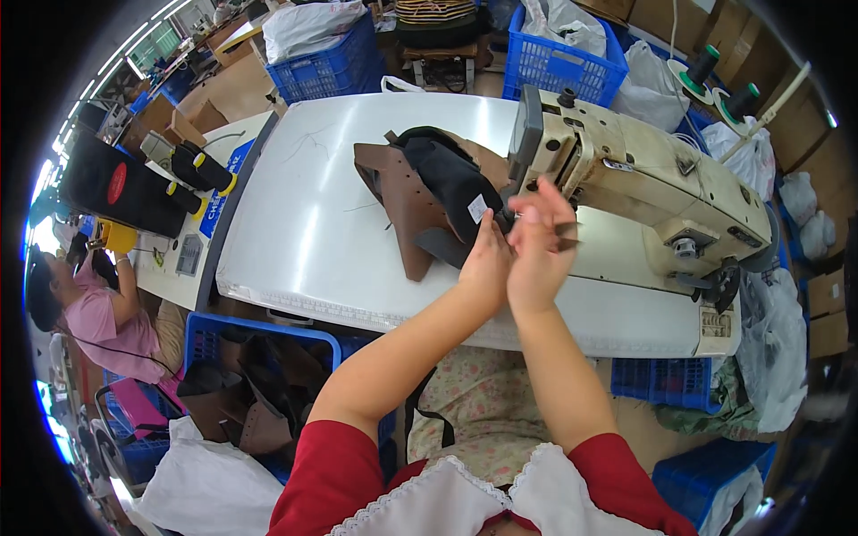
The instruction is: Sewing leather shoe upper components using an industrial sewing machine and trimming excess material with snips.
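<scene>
A brown leather shoe upper (409, 223) with a black fabric lining (447, 179) and a small white label (477, 208) lies on the white sewing table, its right side beneath the head of a sewing machine (643, 170). My left hand (487, 263) grips the upper's edge just below the label, fingertips close together. Beside it, touching near the wrist, my right hand (541, 250) is raised by the machine's needle area. Its fingers are apart and slightly blurred, with nothing visible in them. The needle itself is hidden behind the hands and machine head.
A blue crate (259, 326) of brown and black uppers stands below the table's left edge. More blue crates (572, 58) with white bags line the far side. Thread cones (702, 67) stand behind the machine. At left, a person in pink (112, 313) sits near another machine.
</scene>
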`<act>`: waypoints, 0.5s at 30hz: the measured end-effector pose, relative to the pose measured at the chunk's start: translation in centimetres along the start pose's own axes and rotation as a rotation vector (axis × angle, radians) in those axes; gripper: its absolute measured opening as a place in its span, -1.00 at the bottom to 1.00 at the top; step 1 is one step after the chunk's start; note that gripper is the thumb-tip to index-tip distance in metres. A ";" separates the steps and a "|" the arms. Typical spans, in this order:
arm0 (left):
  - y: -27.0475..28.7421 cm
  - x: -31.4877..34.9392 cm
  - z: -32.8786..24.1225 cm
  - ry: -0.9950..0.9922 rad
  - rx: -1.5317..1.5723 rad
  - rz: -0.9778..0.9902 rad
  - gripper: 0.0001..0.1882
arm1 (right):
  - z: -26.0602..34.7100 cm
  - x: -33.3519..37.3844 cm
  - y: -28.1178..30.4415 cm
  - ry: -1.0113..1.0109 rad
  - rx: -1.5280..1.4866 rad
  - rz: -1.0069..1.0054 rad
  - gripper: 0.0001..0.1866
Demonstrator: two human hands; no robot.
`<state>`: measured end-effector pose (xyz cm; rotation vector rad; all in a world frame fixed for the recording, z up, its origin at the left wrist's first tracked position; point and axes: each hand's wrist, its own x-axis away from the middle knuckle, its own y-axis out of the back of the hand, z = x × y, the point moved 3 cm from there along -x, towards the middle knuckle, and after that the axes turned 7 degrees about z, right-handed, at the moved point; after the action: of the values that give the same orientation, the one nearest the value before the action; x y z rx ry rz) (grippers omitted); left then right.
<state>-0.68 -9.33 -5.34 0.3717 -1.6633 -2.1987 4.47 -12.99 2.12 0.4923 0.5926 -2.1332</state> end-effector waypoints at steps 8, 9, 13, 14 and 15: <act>0.7 1.0 4.2 0.221 0.038 0.126 -0.55 | 2.9 0.2 5.0 -0.295 0.060 0.140 -0.76; 0.6 2.2 5.7 0.251 0.035 0.103 -0.56 | 2.8 0.7 5.5 -0.295 0.057 0.134 -0.76; -0.1 5.7 8.3 0.139 -0.058 0.110 -0.54 | 0.0 1.8 6.9 -0.505 0.352 0.434 -0.74; -0.3 6.6 8.8 0.129 -0.046 0.086 -0.56 | -0.9 2.2 6.8 -0.601 0.522 0.497 -0.73; -0.1 7.2 9.1 0.120 -0.035 0.058 -0.57 | -1.6 2.4 6.8 -0.692 0.694 0.561 -0.70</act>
<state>-10.91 -4.51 -2.94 0.4321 -1.5515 -2.1164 8.85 -17.17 -2.06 0.2058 -0.6292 -1.7408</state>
